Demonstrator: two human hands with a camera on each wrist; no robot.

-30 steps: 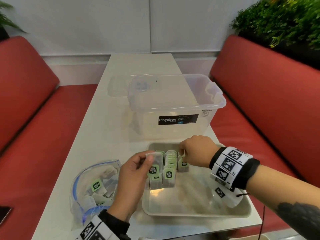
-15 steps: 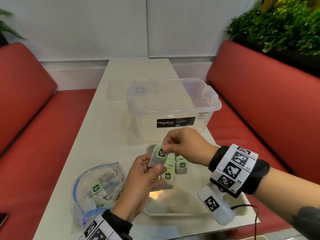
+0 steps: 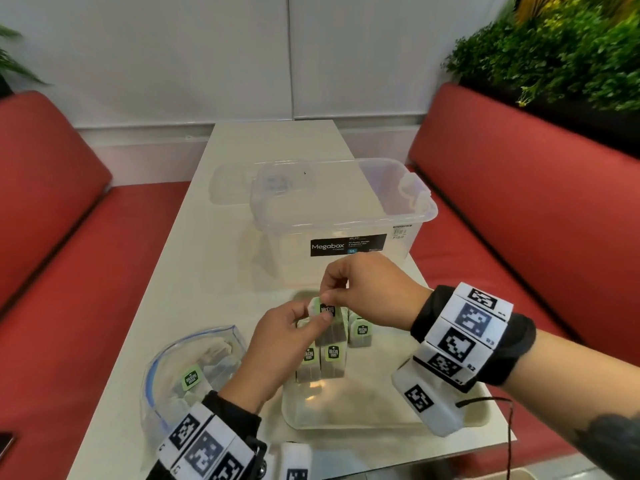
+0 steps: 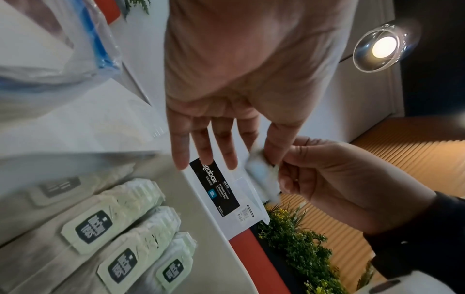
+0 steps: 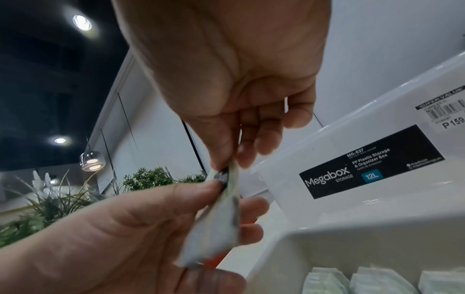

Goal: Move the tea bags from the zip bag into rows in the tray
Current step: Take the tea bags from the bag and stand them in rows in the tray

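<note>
One tea bag (image 3: 327,322) was held above the far end of the tray (image 3: 381,422), clear of the rows below. The right hand (image 3: 367,292) pinched its top edge, at the green tag, between thumb and forefinger. The left hand (image 3: 280,344) gripped the same tea bag lower down, thumb on the front face and forefinger behind; in the left wrist view its other fingers (image 4: 180,147) were extended and apart.

In the tray, more tea bags (image 3: 322,362) stood upright in three rows near the far end. The near part of the tray was bare.

The zip bag (image 3: 188,379) lay open on the table (image 3: 207,258), just left of the tray, with several tea bags inside. A clear storage box (image 3: 346,216) stood beyond the tray.
</note>
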